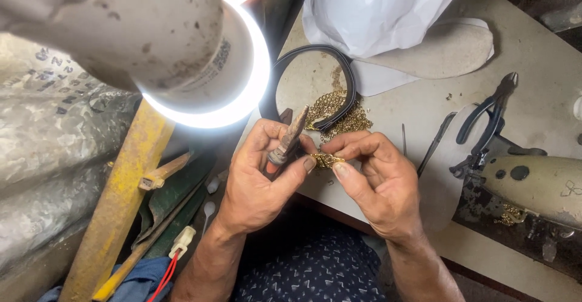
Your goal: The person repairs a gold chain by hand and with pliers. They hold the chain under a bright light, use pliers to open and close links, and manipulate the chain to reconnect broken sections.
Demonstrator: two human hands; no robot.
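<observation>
Your left hand (257,177) gripped worn pliers (290,138), its fingers wrapped round the handles; your right hand (376,177) pinched a gold chain (326,159) over the tabletop's (545,65) near edge. Best practice, judged here: keep the link steady near the tips.

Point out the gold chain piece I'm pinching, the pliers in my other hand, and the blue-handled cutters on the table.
gold chain piece (326,159), head view, on the links between the fingertips.
worn pliers (292,133), head view, on the jaws above the left hand.
blue-handled cutters (492,115), head view, on the handles below the pivot.
</observation>
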